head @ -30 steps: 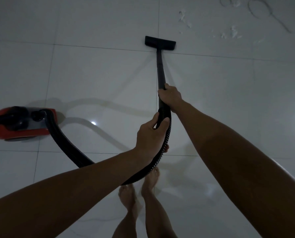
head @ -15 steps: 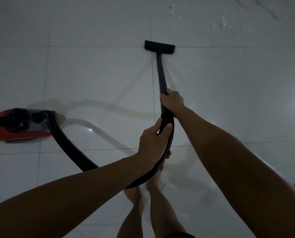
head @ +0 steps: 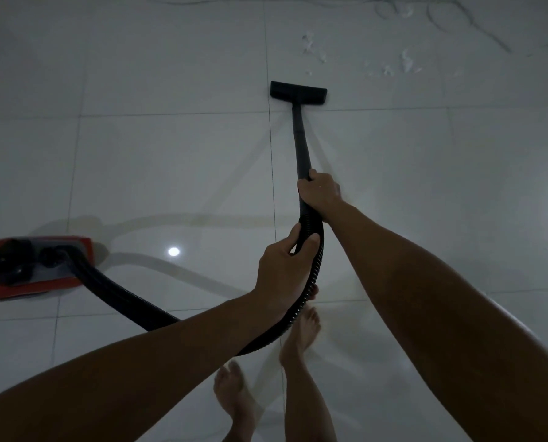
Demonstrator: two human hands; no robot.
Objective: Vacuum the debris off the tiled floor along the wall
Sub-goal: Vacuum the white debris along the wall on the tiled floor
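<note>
Since the earlier frames the floor nozzle (head: 298,93) sits closer to the white debris (head: 406,60), which lies just beyond it, well ahead of the right hand (head: 320,191) clasping the one wand (head: 301,141). The left hand (head: 283,269) grips the single hose (head: 113,290). One red vacuum body (head: 33,266) sits far left. No writing is legible.

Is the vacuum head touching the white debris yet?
Apart. The head view shows bare tile between the vacuum head and the nearest debris.
</note>
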